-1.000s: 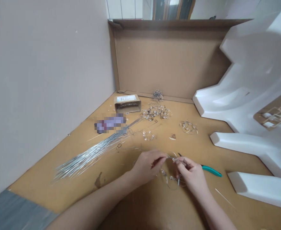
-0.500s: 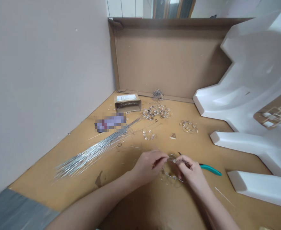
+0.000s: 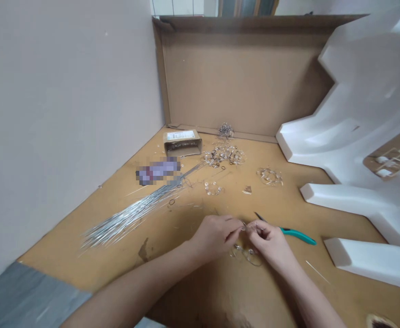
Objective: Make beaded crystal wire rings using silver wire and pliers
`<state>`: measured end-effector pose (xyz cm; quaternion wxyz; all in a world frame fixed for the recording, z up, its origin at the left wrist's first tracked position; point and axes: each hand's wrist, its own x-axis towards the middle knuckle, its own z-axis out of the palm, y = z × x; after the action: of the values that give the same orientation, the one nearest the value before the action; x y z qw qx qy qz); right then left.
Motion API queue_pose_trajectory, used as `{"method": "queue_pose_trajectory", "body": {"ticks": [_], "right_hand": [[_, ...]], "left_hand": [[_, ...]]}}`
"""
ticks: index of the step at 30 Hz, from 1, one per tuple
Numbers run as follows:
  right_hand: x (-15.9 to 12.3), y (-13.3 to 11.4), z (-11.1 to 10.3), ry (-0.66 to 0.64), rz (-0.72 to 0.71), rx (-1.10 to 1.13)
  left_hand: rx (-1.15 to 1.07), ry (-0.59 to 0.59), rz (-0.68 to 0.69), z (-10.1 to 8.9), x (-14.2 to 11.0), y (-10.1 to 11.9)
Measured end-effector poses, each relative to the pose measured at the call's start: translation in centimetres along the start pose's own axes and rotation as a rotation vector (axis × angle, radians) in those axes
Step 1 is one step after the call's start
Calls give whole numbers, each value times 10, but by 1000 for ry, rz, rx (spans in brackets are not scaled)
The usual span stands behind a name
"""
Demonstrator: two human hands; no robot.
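My left hand (image 3: pixel 215 235) and my right hand (image 3: pixel 267 240) meet over the brown board, fingertips pinched together on a thin wire ring strung with clear beads (image 3: pixel 246 252), which hangs in a loop between and below them. Both hands are closed on it. Teal-handled pliers (image 3: pixel 293 234) lie on the board just right of my right hand, untouched.
A bundle of straight silver wires (image 3: pixel 134 213) lies to the left. Farther back are a small cardboard box (image 3: pixel 182 142), heaps of rings and clear beads (image 3: pixel 224 156), and another bead cluster (image 3: pixel 270 176). A cardboard wall (image 3: pixel 240 77) stands behind, white foam blocks (image 3: pixel 360 136) at right.
My hands have drawn closer together, fingertips now touching on the wire, and the beaded loop hangs lower between them. The view has tipped slightly.
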<state>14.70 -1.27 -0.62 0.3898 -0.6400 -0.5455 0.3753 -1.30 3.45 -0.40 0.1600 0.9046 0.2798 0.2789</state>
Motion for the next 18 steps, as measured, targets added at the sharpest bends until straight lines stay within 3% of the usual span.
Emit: {"method": "queue_pose_trajectory", "body": {"ticks": [5, 9, 18], "right_hand": [[-1, -2, -1, -93, 17, 40], [-1, 2, 1, -48, 9, -54], [-4, 2, 5, 126, -203, -540]], "left_hand": [[125, -22, 42, 1, -2, -3], [245, -68, 80, 2, -2, -4], [328, -121, 128, 8, -2, -5]]}}
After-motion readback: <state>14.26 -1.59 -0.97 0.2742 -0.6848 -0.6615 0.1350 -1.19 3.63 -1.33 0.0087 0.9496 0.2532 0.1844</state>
